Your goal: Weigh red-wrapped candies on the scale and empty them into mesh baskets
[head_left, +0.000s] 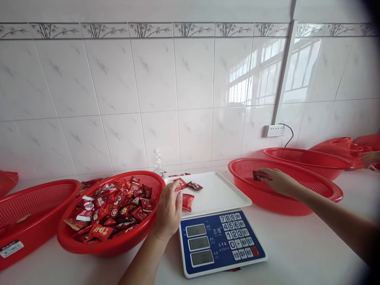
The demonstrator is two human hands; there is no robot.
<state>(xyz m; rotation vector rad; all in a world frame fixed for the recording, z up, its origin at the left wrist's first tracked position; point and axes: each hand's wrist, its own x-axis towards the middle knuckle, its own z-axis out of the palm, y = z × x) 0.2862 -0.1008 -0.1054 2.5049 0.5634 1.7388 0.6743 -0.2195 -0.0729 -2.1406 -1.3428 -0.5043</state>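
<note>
My left hand (169,208) is at the left edge of the white scale tray (219,194), its fingers closed around part of a red packet (180,184). Beside it on the tray lie a dark red packet (194,185) and another red packet (187,202). My right hand (271,178) is over the red basket (285,206) on the right, pinching a small dark red packet (256,175). Left of my left hand stands a red basket (109,247) heaped with red wrapped packets (118,209). The scale's blue keypad panel (221,241) faces me.
Another red basket (38,221) stands at the far left. Behind the right basket is a further one (308,158), with red bags (335,148) and another person's hand (369,158) beside it. A clear bottle (158,162) stands by the tiled wall.
</note>
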